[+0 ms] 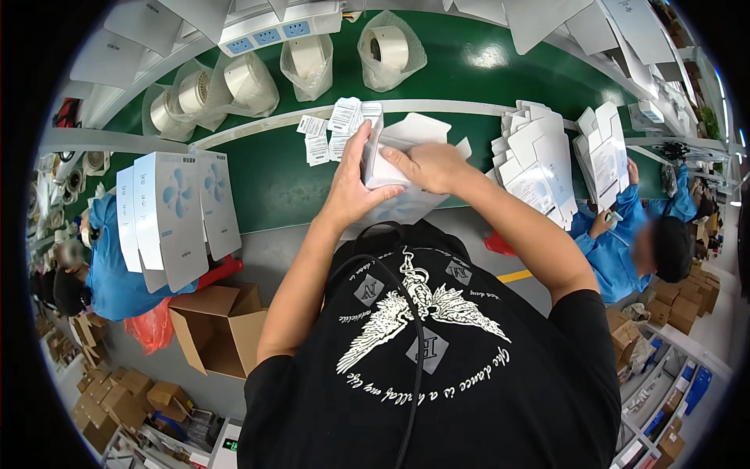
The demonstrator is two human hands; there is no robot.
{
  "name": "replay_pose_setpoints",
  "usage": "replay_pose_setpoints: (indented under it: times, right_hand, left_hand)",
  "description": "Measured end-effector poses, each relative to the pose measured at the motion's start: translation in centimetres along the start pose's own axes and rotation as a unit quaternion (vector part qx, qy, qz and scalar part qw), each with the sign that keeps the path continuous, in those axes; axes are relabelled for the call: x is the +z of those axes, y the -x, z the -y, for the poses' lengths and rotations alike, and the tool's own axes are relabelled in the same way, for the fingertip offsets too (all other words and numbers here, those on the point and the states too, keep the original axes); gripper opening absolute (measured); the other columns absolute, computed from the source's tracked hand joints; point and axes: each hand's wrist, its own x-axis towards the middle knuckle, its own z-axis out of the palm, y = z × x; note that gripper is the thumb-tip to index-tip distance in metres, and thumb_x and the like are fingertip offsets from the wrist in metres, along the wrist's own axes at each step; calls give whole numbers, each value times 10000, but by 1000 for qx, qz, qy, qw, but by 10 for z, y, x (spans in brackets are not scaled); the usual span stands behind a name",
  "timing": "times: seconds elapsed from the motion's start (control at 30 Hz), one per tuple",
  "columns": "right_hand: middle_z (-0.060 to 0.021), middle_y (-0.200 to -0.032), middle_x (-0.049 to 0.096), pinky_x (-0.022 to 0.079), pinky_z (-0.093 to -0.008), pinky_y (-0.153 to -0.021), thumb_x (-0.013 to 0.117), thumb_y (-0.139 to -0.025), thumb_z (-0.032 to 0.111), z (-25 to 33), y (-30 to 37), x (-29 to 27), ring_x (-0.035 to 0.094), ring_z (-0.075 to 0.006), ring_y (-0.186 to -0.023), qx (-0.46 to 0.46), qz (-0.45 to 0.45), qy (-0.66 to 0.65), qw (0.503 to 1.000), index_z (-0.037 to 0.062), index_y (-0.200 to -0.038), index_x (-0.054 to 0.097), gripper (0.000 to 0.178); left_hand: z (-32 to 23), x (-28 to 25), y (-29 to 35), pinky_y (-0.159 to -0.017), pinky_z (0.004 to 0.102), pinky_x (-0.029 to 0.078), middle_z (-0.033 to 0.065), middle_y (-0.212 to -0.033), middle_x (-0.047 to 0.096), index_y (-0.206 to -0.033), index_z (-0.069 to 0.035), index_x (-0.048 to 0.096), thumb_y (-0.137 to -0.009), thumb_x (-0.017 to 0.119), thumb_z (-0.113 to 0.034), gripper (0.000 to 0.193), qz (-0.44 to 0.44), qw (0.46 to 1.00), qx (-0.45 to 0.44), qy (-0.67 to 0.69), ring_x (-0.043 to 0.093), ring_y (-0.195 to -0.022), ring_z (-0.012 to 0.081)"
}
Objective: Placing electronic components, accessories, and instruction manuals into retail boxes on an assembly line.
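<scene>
while the left hand (350,186) clasps one side and the right hand (433,167) grasps the open end, the white cardboard box with blue print (405,209) is at the near edge of the green worktop (269,189). it seems light, stiff yet creasable, best held by its walls.

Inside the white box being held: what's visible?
Open flaps show on the white box. The right hand covers much of the opening, so any contents can't be seen.

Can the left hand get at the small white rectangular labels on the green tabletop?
Probably yes: the labels lie mostly uncovered just beyond the left hand, though that hand holds the open white cardboard box.
</scene>
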Motion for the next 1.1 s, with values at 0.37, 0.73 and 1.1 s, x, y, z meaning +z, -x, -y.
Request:
replay_pose_setpoints:
  times: [0.37,0.73,1.1]
  right_hand:
    - [-111,-1237,736,573,-494,-1001,599,-1110,268,-98,-28,80,726,-354,-1064,-11,-151,-822,549,59,-1220,733,271]
    - [-88,-1149,723,569,-384,-973,844,-942,232,-124,-34,69,688,-244,-1131,-34,-40,-583,811,20,-1236,678,399]
    - [-82,-1155,726,541,-347,-962,809,-947,116,-181,-31,85,674,-177,-1121,-81,-200,-605,767,26,-1216,688,308]
  left_hand:
    - [8,-18,-3,-1164,448,411,166,-1535,500,-1079,-108,661,-734,941,-238,463,37,999,17,-36,525,-1400,372]
    - [23,31,-13,-1165,442,412,200,-1527,493,-1353,-78,537,-719,977,-296,802,34,996,-75,18,518,-1394,353]
    - [39,49,22,-1216,454,381,258,-1571,429,-1650,-5,228,-671,1011,-328,1295,14,988,-120,-100,480,-1433,376]
